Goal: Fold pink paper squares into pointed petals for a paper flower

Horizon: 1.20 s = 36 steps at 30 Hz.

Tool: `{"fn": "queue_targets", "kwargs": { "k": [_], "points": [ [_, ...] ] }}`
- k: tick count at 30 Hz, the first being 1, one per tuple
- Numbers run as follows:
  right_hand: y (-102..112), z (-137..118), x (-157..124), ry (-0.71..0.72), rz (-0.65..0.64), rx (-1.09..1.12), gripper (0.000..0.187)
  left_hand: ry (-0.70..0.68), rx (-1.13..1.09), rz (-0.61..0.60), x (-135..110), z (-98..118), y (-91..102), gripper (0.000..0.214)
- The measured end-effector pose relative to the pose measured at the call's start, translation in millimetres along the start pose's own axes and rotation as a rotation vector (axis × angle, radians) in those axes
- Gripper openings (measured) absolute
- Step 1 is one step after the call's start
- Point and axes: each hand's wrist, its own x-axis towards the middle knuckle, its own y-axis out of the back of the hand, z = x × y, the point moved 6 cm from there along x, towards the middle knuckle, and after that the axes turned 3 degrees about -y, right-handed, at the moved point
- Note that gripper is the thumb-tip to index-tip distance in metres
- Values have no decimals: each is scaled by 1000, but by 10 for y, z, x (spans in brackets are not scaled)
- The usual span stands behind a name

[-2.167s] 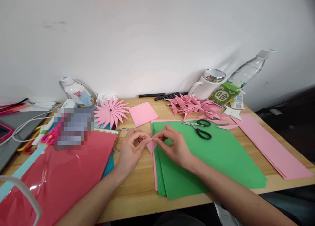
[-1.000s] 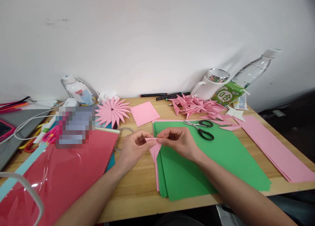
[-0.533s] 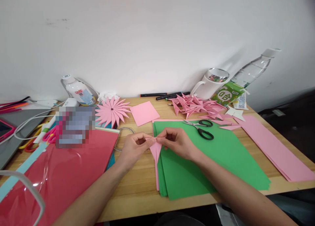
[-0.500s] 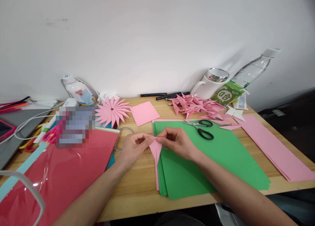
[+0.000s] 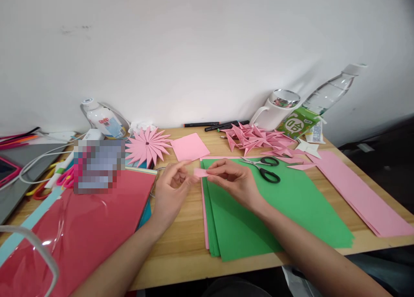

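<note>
Wooden table (image 5: 174, 258) with pink square (image 5: 190, 146), pink strips (image 5: 362, 198), markers (image 5: 201, 125)

Small pink paper (image 5: 200, 173) held near green sheets (image 5: 274, 215)

The right hand (image 5: 234, 180) pinches the small pink paper in its grip; the left hand (image 5: 171, 189), thumb and forefinger parted, is just beside it. Scissors (image 5: 262, 172) lie on the green sheets. Farther back on the table (image 5: 174, 254) are a pink star (image 5: 142, 150), a pink square (image 5: 190, 146) and pointed pink pieces (image 5: 258, 138).

it looks like a craft spot, maybe at home; little of it shows. a wooden table (image 5: 174, 262) by a white wall (image 5: 194, 51) has green paper (image 5: 284, 215), folded pink shapes (image 5: 258, 138), scissors (image 5: 256, 164) and a mug (image 5: 276, 114).
</note>
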Motion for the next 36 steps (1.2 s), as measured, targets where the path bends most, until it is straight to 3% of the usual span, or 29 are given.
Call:
{"fn": "queue_targets", "kwargs": {
  "k": [4,7,10,15,22,36],
  "points": [
    [10,-83,-7,118,37,-39,11,249,-163,-81,-11,-151,-76,52],
    [-30,-103,-29,138,27,-105,5,344,-221,-139,-32,-195,-131,57],
    [-64,-61,-50,85,21,-55,10,333,-235,-115,-29,-180,-125,53],
    [-129,91,-62,-121,-31,108,22,246,-169,-95,-14,-126,-102,30],
    [-130,144,-61,-243,-11,171,29,240,-104,-207,-24,-142,-148,12],
    [-152,211,-54,-450,-86,190,33,261,10,-247,-63,-207,-132,23]
  ]
}}
